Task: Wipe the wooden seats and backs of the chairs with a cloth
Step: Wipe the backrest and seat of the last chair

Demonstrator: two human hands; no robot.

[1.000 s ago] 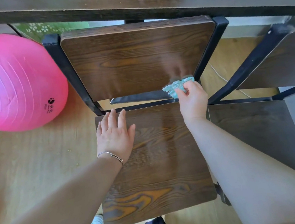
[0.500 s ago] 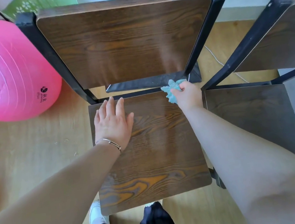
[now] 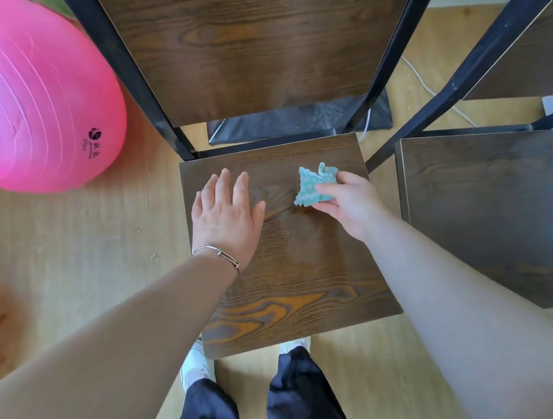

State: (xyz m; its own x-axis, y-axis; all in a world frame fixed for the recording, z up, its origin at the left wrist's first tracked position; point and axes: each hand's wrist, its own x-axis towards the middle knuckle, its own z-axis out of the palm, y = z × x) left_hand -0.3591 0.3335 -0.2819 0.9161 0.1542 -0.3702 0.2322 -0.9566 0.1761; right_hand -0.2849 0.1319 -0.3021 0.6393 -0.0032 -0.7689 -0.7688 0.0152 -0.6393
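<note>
A dark wooden chair stands right in front of me, with its seat [image 3: 296,276] below and its back panel [image 3: 259,39] above, in a black metal frame. My right hand [image 3: 350,202] grips a crumpled teal cloth [image 3: 315,184] and presses it on the far right part of the seat. My left hand [image 3: 225,215] lies flat on the seat's far left part, fingers spread, with a thin bracelet on the wrist.
A second chair of the same kind stands to the right, its seat [image 3: 496,218] close beside the first. A big pink exercise ball [image 3: 21,100] rests on the wooden floor [image 3: 66,250] at the left. A white cable [image 3: 422,82] runs behind the chairs. My legs and white shoes show below.
My right hand has brought the cloth down from the lower edge of the chair back onto the seat. The view has tilted down. My left hand stays flat on the seat.
</note>
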